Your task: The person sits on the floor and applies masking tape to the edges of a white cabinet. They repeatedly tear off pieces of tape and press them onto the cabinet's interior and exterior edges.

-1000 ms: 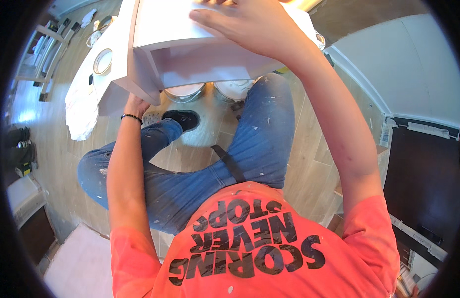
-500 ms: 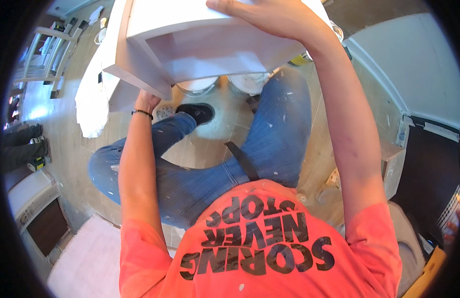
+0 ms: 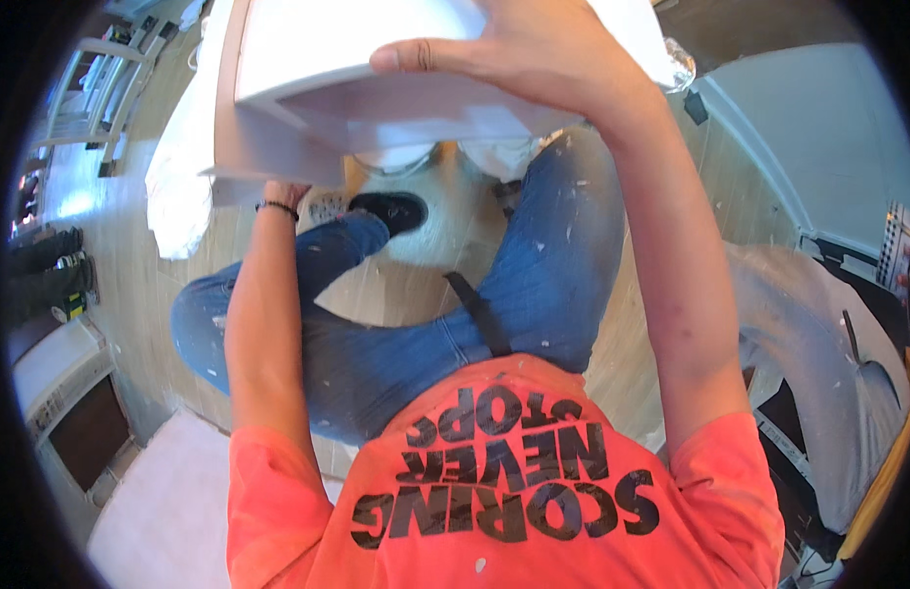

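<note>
In front of me is a white drawer-like wooden box [image 3: 308, 83] with a recessed open side and a flat end panel, tilted above my legs. My right hand [image 3: 543, 59] lies over its top right edge, thumb stretched along the rim; its other fingers are partly cut off by the frame. My left hand [image 3: 290, 190] is under the lower left panel, supporting it from below, its fingers mostly hidden behind the wood. Below the box, two white buckets [image 3: 391, 159] stand on the floor near my dark shoe [image 3: 396, 211].
White cloth [image 3: 175, 206] hangs at the left. At far left are another person's dark-trousered legs [image 3: 48, 265] and a white rack [image 3: 92, 93]. Close on my right is a person's grey-trousered leg [image 3: 818, 304]. A pale panel [image 3: 170, 491] lies at lower left.
The white box has tilted and shifted slightly left and up. My right hand has moved lower in the view with it. At the right, a grey-trousered leg has come further into view.
</note>
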Available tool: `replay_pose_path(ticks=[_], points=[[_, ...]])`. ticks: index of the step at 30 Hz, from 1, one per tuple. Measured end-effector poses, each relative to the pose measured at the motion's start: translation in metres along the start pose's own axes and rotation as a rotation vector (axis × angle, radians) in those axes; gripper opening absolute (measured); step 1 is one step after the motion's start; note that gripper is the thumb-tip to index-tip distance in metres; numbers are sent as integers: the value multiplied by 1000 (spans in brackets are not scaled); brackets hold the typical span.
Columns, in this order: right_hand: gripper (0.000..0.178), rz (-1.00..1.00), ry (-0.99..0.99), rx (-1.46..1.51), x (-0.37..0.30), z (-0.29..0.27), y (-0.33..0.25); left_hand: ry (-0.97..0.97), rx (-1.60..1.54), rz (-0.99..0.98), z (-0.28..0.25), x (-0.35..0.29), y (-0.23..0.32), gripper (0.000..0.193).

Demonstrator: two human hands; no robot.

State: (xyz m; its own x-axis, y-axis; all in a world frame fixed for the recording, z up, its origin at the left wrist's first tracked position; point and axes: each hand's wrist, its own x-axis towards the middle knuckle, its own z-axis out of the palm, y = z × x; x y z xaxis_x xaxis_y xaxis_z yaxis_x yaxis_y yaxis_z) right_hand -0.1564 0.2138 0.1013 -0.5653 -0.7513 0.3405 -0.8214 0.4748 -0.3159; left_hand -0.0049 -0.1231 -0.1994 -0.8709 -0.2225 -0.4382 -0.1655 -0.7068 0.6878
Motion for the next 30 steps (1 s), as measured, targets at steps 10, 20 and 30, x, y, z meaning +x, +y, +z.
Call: replay_pose_path(ticks=[10, 20, 30], points=[[82, 56, 20, -24, 10, 21, -25, -13, 335, 57, -19, 20, 15, 37], [75, 51, 50, 90, -4, -1, -36, -7, 317, 9, -18, 25, 10, 34], [82, 118, -57, 19, 11, 6, -29, 388, 1209, -365, 1, -41, 28, 31]])
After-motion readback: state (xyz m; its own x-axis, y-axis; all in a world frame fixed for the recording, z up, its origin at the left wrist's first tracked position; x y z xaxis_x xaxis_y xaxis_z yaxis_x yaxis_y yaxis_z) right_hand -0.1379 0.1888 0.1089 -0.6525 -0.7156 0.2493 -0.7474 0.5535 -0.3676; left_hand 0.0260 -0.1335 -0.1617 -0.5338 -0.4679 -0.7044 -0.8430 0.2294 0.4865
